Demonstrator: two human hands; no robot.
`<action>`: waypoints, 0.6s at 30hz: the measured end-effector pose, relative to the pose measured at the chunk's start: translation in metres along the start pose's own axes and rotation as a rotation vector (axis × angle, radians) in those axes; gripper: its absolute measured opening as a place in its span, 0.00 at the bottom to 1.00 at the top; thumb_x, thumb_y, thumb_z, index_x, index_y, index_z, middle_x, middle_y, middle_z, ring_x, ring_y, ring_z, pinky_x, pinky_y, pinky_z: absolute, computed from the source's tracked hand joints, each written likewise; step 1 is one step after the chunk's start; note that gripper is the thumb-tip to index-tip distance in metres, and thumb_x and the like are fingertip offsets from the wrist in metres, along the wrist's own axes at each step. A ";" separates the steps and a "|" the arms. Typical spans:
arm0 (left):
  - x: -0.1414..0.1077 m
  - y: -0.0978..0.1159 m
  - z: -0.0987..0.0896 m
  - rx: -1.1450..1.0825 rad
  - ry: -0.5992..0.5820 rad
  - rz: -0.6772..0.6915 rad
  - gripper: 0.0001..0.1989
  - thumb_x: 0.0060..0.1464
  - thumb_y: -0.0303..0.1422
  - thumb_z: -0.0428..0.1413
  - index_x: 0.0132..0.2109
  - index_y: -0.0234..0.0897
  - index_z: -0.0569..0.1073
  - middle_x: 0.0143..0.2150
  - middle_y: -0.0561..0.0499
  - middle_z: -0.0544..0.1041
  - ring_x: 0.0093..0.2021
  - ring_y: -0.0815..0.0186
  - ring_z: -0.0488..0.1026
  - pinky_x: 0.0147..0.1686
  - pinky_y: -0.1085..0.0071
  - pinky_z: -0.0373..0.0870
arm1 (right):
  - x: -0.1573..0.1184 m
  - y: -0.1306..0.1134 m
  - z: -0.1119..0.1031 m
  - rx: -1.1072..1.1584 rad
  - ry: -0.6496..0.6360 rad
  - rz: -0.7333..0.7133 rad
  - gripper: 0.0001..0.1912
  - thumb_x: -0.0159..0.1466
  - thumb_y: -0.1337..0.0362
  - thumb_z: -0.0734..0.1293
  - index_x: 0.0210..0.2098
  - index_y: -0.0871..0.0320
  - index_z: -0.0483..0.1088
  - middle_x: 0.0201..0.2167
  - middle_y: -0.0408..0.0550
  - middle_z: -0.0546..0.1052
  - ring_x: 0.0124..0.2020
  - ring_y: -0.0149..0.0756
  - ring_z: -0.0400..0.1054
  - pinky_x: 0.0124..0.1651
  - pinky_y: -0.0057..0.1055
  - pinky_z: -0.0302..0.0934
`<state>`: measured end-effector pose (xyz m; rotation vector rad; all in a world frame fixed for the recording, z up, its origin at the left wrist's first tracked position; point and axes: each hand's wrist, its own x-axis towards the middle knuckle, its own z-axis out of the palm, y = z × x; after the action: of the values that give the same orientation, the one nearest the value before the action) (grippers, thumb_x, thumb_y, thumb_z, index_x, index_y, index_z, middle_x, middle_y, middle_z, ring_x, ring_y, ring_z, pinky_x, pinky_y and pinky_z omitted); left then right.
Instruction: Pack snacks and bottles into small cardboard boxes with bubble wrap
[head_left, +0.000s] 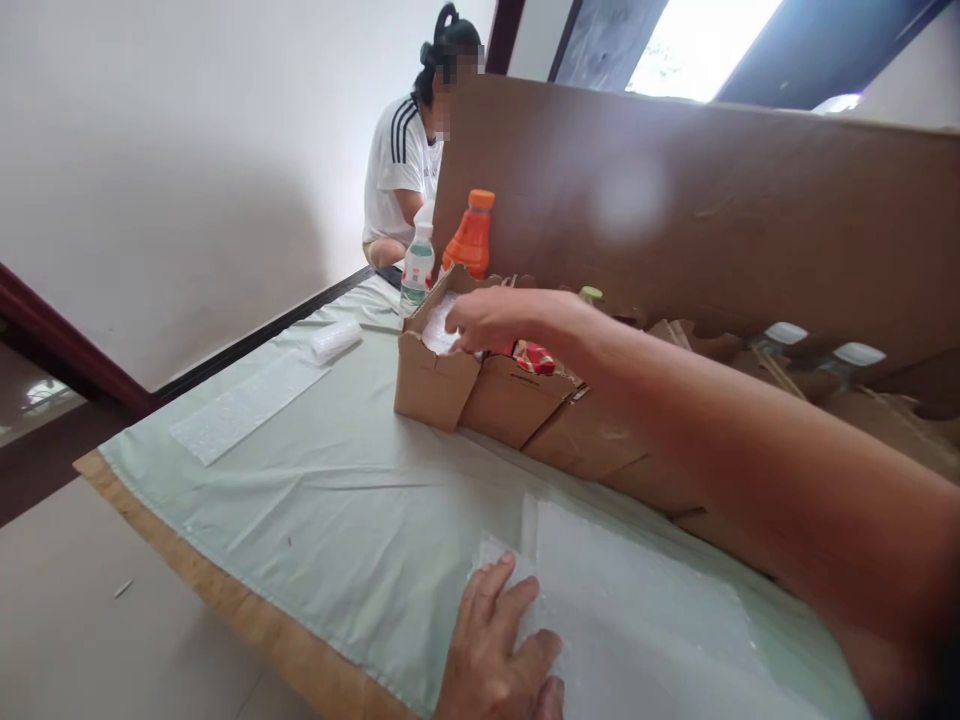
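Head view: right hand (484, 318) at the end cardboard box (431, 385), fingertips on bubble wrap (436, 328) inside; can't tell if it's gripping. Left hand (499, 640) unclenched, fingers spread on plastic sheet (645, 590); sheet lies on green cloth (352, 530).

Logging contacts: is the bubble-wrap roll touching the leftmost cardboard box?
Apart. The head view plainly shows a strip of pale green cloth between the bubble-wrap roll and the leftmost cardboard box.
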<state>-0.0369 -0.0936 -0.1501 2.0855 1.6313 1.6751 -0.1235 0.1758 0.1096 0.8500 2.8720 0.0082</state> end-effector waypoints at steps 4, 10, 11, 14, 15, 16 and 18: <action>-0.006 -0.004 0.006 0.015 -0.010 0.019 0.13 0.47 0.30 0.58 0.42 0.38 0.75 0.54 0.37 0.78 0.64 0.40 0.70 0.54 0.44 0.76 | 0.027 -0.013 0.013 -0.059 -0.189 0.055 0.09 0.52 0.79 0.70 0.22 0.60 0.74 0.21 0.44 0.72 0.29 0.38 0.69 0.34 0.33 0.57; -0.004 0.008 0.009 -0.057 0.039 -0.135 0.14 0.44 0.26 0.55 0.40 0.39 0.75 0.55 0.38 0.78 0.65 0.41 0.69 0.59 0.38 0.71 | 0.020 0.001 0.015 0.017 0.064 0.105 0.04 0.58 0.73 0.71 0.32 0.58 0.76 0.28 0.44 0.74 0.35 0.37 0.68 0.36 0.30 0.56; -0.002 0.009 0.006 -0.062 0.024 -0.132 0.15 0.44 0.25 0.55 0.41 0.39 0.76 0.55 0.38 0.78 0.66 0.41 0.68 0.59 0.39 0.71 | 0.015 0.004 0.011 0.020 0.131 0.138 0.04 0.60 0.72 0.69 0.33 0.58 0.76 0.29 0.45 0.74 0.36 0.37 0.68 0.36 0.30 0.56; 0.000 0.008 -0.006 -0.080 -0.034 -0.127 0.17 0.46 0.23 0.54 0.45 0.38 0.76 0.57 0.37 0.77 0.67 0.43 0.67 0.60 0.39 0.71 | -0.014 0.013 -0.006 0.193 0.463 0.227 0.06 0.65 0.70 0.64 0.36 0.60 0.74 0.32 0.47 0.74 0.34 0.34 0.66 0.36 0.30 0.57; 0.000 0.007 -0.009 -0.098 -0.044 -0.126 0.18 0.48 0.22 0.54 0.47 0.38 0.76 0.58 0.37 0.76 0.68 0.43 0.66 0.60 0.39 0.71 | -0.030 0.015 -0.011 0.346 0.590 0.217 0.06 0.65 0.70 0.64 0.36 0.60 0.73 0.32 0.47 0.74 0.33 0.34 0.66 0.35 0.30 0.58; -0.001 0.006 -0.011 -0.127 -0.045 -0.128 0.19 0.50 0.23 0.54 0.49 0.39 0.76 0.60 0.37 0.76 0.68 0.44 0.66 0.60 0.40 0.71 | -0.049 0.017 -0.016 0.536 0.700 0.180 0.04 0.64 0.69 0.65 0.35 0.59 0.73 0.32 0.46 0.74 0.32 0.33 0.65 0.35 0.30 0.59; -0.003 0.001 -0.015 -0.221 -0.036 -0.160 0.20 0.55 0.25 0.55 0.54 0.41 0.75 0.62 0.37 0.74 0.69 0.44 0.66 0.61 0.39 0.69 | -0.096 0.019 -0.017 0.924 0.808 0.073 0.03 0.61 0.66 0.69 0.31 0.58 0.73 0.30 0.44 0.74 0.30 0.33 0.66 0.34 0.30 0.61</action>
<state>-0.0466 -0.1043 -0.1453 1.8214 1.4817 1.6699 -0.0363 0.1400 0.1406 1.3091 3.5556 -1.3440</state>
